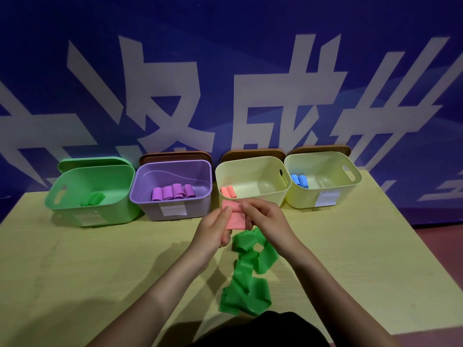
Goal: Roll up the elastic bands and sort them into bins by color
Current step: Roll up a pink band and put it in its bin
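Nearest to you, a loose green band (246, 274) lies crumpled on the worktop (100, 271). It looks thin, soft and very light, so I think it will slide and unroll easily. Take it by one short end and keep it a little tight.

Just above it, your left hand (215, 226) and right hand (263, 215) both hold the pink band (234, 214), fingers curled around the almost finished roll. Keep the grip on the loose end, or it may spring open.

Behind, the cream bin (253, 196) already holds pink rolls (228, 191).
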The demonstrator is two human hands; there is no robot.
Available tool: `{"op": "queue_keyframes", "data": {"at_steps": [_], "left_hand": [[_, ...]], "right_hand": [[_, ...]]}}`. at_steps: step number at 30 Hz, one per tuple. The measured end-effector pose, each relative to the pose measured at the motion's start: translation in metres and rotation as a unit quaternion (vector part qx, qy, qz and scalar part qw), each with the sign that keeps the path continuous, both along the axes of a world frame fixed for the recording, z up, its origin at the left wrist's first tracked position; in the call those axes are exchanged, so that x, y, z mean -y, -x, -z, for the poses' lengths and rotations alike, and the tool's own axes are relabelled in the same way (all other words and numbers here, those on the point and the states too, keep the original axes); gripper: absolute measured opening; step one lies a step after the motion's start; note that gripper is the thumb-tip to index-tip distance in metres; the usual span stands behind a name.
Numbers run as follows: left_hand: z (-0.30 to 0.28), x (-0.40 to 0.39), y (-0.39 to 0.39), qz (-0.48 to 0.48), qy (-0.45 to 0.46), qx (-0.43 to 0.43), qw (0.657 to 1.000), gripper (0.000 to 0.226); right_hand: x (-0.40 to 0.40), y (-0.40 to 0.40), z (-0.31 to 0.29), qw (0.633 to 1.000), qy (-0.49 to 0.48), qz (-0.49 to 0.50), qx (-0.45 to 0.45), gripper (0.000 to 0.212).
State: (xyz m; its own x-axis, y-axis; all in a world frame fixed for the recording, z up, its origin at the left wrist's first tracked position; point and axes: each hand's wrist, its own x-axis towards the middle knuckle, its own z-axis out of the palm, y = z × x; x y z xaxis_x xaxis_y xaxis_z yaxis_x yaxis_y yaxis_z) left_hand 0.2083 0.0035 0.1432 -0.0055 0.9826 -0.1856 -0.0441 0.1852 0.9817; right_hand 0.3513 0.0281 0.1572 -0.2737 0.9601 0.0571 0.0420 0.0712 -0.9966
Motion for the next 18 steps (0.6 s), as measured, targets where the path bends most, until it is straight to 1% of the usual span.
{"op": "queue_keyframes", "data": {"at_steps": [3,8,11,15,18], "left_hand": [[0.001,0.001,0.002,0.003,0.005,0.02,1.0,0.027],[-0.004,0.005,0.003,0.002,0.028,0.129,0.991,0.026],[-0.005,0.005,0.003,-0.019,0.047,0.175,0.983,0.028],[-0.009,0.004,0.0,-0.033,0.064,0.193,0.979,0.03],[-0.012,0.004,0.001,-0.028,0.054,0.193,0.979,0.028]], "right_hand": [[-0.001,0.0,-0.002,1.0,0.002,0.003,0.0,0.022],[-0.001,0.0,-0.001,1.0,-0.005,-0.014,0.005,0.026],[-0.001,0.002,0.001,1.0,-0.018,-0.008,0.012,0.029],[0.001,0.006,0.002,0.999,-0.037,0.028,0.012,0.032],[0.004,0.01,0.002,0.997,-0.061,0.043,0.009,0.033]]}}
